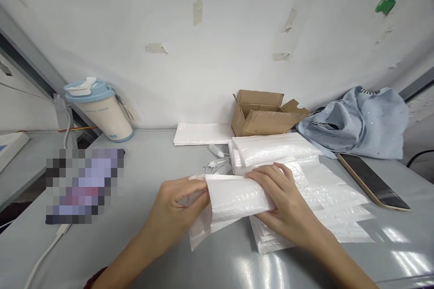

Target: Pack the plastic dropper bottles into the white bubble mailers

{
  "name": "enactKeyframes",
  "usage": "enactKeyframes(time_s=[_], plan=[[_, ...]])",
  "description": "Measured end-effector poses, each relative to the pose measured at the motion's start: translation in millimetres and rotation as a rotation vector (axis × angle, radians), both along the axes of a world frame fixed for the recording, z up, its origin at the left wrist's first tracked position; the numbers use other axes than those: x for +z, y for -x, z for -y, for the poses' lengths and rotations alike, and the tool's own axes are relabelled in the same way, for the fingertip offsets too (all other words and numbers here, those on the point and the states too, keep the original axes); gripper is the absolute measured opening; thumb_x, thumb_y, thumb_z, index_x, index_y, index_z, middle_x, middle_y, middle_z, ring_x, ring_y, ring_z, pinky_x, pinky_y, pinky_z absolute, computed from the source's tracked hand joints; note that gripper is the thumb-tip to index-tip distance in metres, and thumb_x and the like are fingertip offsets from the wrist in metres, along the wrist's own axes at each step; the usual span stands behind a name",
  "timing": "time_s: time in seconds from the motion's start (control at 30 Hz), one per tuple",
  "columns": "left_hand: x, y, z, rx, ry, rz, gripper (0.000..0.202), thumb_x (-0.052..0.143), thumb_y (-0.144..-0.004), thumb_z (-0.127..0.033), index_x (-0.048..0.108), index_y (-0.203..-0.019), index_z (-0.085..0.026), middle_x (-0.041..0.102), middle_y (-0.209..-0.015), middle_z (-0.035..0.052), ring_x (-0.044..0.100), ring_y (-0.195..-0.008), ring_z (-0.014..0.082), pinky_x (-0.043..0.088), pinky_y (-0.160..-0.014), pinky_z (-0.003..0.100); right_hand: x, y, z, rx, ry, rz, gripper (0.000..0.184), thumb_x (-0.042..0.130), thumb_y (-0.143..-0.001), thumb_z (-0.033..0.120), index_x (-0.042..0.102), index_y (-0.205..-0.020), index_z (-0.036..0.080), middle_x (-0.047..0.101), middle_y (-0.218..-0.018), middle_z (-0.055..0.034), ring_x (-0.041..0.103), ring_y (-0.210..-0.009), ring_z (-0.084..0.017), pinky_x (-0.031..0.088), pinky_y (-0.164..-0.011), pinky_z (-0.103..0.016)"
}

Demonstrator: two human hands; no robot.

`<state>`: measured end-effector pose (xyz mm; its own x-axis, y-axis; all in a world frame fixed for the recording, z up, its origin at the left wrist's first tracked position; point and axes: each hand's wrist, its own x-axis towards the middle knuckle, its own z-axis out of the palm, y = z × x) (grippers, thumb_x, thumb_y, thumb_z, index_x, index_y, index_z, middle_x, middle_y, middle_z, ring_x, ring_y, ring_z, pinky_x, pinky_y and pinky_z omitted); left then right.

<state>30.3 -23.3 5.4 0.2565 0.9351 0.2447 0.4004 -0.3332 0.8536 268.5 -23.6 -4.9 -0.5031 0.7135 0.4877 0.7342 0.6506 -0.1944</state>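
A white bubble mailer point(237, 201) is held up between both hands above the desk. My left hand point(185, 203) is closed on its left end, by the flap, with fingertips partly hidden at the opening. My right hand point(280, 198) grips the other end, thumb below and fingers over the top. Under and beside my right hand lies a fanned pile of more white bubble mailers point(334, 189). Just behind the held mailer are several small translucent plastic pieces with thin loops point(219, 162); their kind is unclear.
Against the wall stand an open cardboard box point(267, 122) and a flat white stack point(203, 134). A tumbler point(101, 110) and a blurred phone-like device point(86, 187) with a cable are at left. At right are a light blue cloth bag point(366, 122) and a phone point(373, 180).
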Motion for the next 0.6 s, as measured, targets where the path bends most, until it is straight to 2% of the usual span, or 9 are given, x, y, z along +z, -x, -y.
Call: enactKeyframes(time_s=[0.07, 0.13, 0.17, 0.23, 0.3, 0.37, 0.43, 0.5, 0.6], plan=[[4.6, 3.7, -0.3, 0.164, 0.050, 0.083, 0.008, 0.063, -0.079, -0.025, 0.064, -0.074, -0.020, 0.069, -0.073, -0.0014, 0.062, -0.070, 0.0142, 0.048, -0.068, 0.023, 0.5, -2.7, -1.3, -0.007, -0.030, 0.003, 0.039, 0.052, -0.079, 0.018, 0.046, -0.118, 0.019, 0.059, -0.106, -0.0069, 0.053, -0.099, -0.022, 0.026, -0.097, -0.043], [9.5, 5.6, -2.2, 0.287, 0.195, 0.232, 0.014, 0.067, -0.077, -0.030, 0.058, -0.081, -0.021, 0.070, -0.078, -0.0016, 0.064, -0.069, 0.0144, 0.049, -0.066, 0.024, 0.4, -5.7, -3.1, -0.029, -0.058, 0.013, 0.038, 0.053, -0.081, 0.021, 0.046, -0.118, 0.018, 0.059, -0.106, -0.0076, 0.053, -0.099, -0.022, 0.027, -0.096, -0.044], [11.4, 5.8, -3.6, 0.301, 0.288, 0.313, 0.019, 0.067, -0.077, -0.032, 0.055, -0.088, -0.022, 0.071, -0.083, -0.0011, 0.065, -0.070, 0.0149, 0.050, -0.065, 0.024, 0.3, -7.0, -3.9, -0.044, -0.067, 0.019, 0.037, 0.053, -0.081, 0.023, 0.046, -0.117, 0.018, 0.059, -0.105, -0.0078, 0.053, -0.098, -0.023, 0.027, -0.096, -0.044], [12.2, 4.6, -6.5, 0.228, 0.470, 0.423, 0.033, 0.067, -0.077, -0.032, 0.052, -0.104, -0.024, 0.072, -0.093, 0.0014, 0.067, -0.076, 0.0169, 0.051, -0.067, 0.026, 0.0, -8.5, -4.8, -0.060, -0.077, 0.027, 0.037, 0.055, -0.081, 0.023, 0.048, -0.117, 0.018, 0.059, -0.105, -0.0078, 0.053, -0.098, -0.023, 0.027, -0.096, -0.044], [7.9, 1.3, -8.2, 0.097, 0.618, 0.431, 0.039, 0.067, -0.076, -0.031, 0.054, -0.112, -0.022, 0.072, -0.098, 0.0045, 0.067, -0.086, 0.0196, 0.052, -0.073, 0.028, -0.3, -7.9, -4.5, -0.039, -0.086, 0.028, 0.038, 0.054, -0.080, 0.021, 0.048, -0.117, 0.017, 0.059, -0.105, -0.0077, 0.053, -0.098, -0.022, 0.029, -0.095, -0.043], [-0.1, -3.5, -7.8, 0.009, 0.728, 0.398, 0.034, 0.068, -0.074, -0.032, 0.062, -0.105, -0.018, 0.072, -0.093, 0.0058, 0.067, -0.087, 0.0216, 0.051, -0.072, 0.028, -1.1, -5.6, -3.0, 0.002, -0.104, 0.034, 0.039, 0.051, -0.079, 0.018, 0.048, -0.117, 0.015, 0.060, -0.104, -0.0080, 0.053, -0.098, -0.021, 0.029, -0.096, -0.042], [-7.9, -8.9, -5.7, -0.027, 0.776, 0.390, 0.028, 0.071, -0.071, -0.032, 0.067, -0.093, -0.015, 0.072, -0.083, 0.0050, 0.066, -0.077, 0.0213, 0.050, -0.062, 0.026, -2.7, -2.9, -1.6, 0.018, -0.127, 0.061, 0.041, 0.049, -0.078, 0.018, 0.048, -0.119, 0.014, 0.061, -0.107, -0.0092, 0.053, -0.101, -0.022, 0.026, -0.099, -0.044], [-12.1, -13.8, -3.1, -0.017, 0.772, 0.409, 0.025, 0.074, -0.067, -0.031, 0.069, -0.085, -0.014, 0.069, -0.073, 0.0029, 0.064, -0.069, 0.0192, 0.047, -0.056, 0.024, -4.8, -1.0, -0.9, -0.006, -0.152, 0.116, 0.047, 0.047, -0.079, 0.019, 0.047, -0.125, 0.012, 0.060, -0.115, -0.0120, 0.052, -0.109, -0.025, 0.022, -0.103, -0.049], [-10.9, -19.0, -0.5, 0.038, 0.768, 0.453, 0.024, 0.077, -0.061, -0.029, 0.070, -0.079, -0.014, 0.067, -0.067, 0.0012, 0.061, -0.065, 0.0175, 0.046, -0.055, 0.023, -7.2, -0.6, -0.9, -0.057, -0.188, 0.236, 0.061, 0.046, -0.077, 0.020, 0.037, -0.137, 0.007, 0.052, -0.132, -0.0172, 0.043, -0.125, -0.030, 0.018, -0.105, -0.054]])
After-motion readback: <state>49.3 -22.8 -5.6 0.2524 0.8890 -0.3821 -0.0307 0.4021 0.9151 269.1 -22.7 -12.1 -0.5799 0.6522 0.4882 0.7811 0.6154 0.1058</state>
